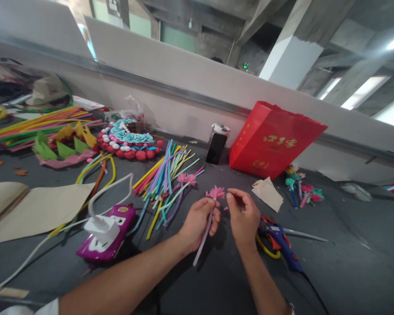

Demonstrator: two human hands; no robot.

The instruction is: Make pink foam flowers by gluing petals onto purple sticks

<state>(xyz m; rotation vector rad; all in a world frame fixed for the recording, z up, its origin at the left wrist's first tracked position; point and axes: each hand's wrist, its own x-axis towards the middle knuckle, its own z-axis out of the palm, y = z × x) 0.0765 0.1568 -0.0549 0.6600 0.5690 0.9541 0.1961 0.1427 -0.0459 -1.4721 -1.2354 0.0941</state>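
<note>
My left hand (202,223) pinches a pink fuzzy-wire flower (216,192) just below its head. Its pale purple stem (203,240) slants down past the palm. Close beside the petals, on the right, is my right hand (244,216); its thumb and forefinger tips are drawn together, and whatever might lie between them is too small to name. A small pink scrap (226,208) shows between the hands. Behind them, more pink flower heads (187,178) rest against a pile of coloured pipe cleaners (167,175).
Right of my hands lie a blue glue gun (282,245), scissors (265,247) and finished flowers (304,188). A red paper bag (276,140) and a bottle (217,142) stand behind. On the left are a purple power strip (118,218), an open notebook (49,208) and decorated headpieces (129,140).
</note>
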